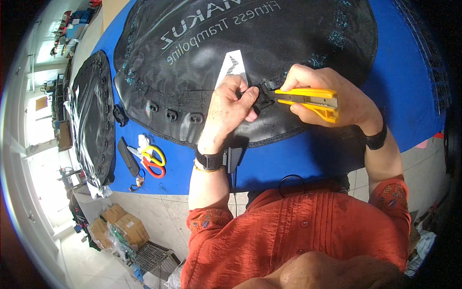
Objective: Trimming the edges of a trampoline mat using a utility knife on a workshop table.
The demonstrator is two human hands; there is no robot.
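A round black mesh trampoline mat lies on a blue table. My left hand pinches a black strap loop at the mat's near edge. My right hand grips a yellow utility knife, its tip pointing left at that loop, right next to my left fingers. Both wrists wear black bands. More black loops line the mat's rim to the left.
A second black mat lies at the table's left end. Yellow-handled and red-handled scissors and a flat black tool rest near the front-left edge. Cardboard boxes and a wire basket stand on the tiled floor.
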